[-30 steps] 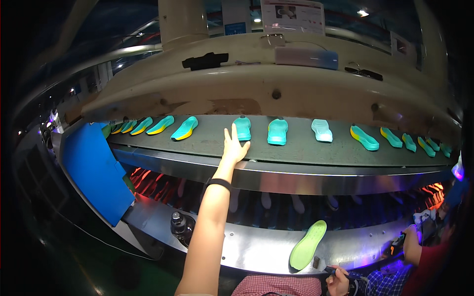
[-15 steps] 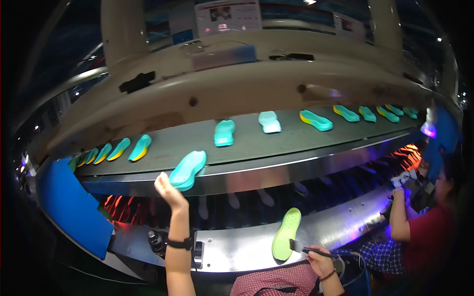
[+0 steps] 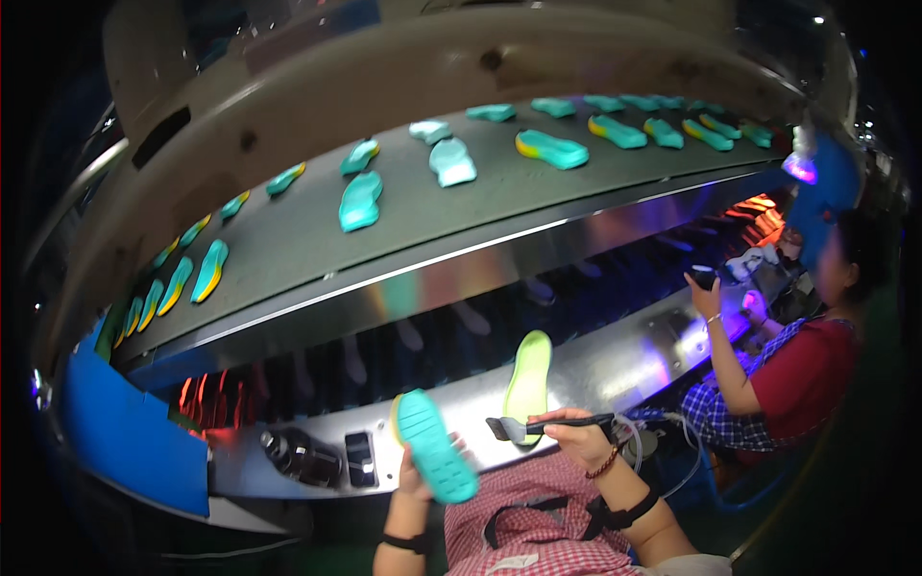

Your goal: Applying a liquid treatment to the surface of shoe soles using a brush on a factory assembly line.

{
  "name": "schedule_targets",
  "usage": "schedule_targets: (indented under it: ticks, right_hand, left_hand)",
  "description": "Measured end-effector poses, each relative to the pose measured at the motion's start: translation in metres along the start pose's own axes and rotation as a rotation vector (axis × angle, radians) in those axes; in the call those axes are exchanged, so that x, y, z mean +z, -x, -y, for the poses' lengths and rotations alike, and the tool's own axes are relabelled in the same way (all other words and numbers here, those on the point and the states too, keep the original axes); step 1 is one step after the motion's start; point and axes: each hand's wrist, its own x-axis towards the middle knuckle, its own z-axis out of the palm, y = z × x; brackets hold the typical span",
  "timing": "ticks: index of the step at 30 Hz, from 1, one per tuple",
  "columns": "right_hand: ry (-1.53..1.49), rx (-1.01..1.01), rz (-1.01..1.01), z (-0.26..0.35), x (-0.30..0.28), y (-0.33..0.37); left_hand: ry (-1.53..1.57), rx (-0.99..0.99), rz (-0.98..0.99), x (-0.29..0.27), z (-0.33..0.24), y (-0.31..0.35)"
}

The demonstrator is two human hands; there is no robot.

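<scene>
My left hand (image 3: 413,479) grips a teal shoe sole (image 3: 434,444) with a yellow edge, tilted so its grooved, dimpled face shows. It is held over the near edge of the metal ledge (image 3: 605,370), above my checkered apron. My right hand (image 3: 582,444) is closed round the dark handle of a flat brush (image 3: 507,429). The brush head points left, over the heel end of a yellow-green sole (image 3: 530,374) lying on the ledge. Whether the bristles touch that sole I cannot tell.
Beyond the ledge, a conveyor belt (image 3: 288,230) carries several teal soles (image 3: 360,202). A dark bottle (image 3: 305,458) and a black rectangular object (image 3: 361,459) stand left on the ledge. Red-glowing heaters (image 3: 759,219) show beneath. At right, a co-worker (image 3: 797,384) holds a dark object.
My left hand has brought the teal sole from the belt's edge down toward me and turned it. My right hand with the brush has shifted left and up. The view has tilted down.
</scene>
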Motion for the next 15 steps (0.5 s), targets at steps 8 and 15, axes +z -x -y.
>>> schedule_targets:
  ticks: [8, 15]
  right_hand:
    - [0.148, 0.151, 0.046, -0.022, 0.009, -0.024]
    - [0.219, 0.191, 0.044, -0.009, 0.029, -0.04]
  left_hand:
    - [0.311, -0.004, -0.048, 0.065, 0.053, -0.021]
    - [0.326, -0.023, -0.017, 0.065, 0.058, -0.015]
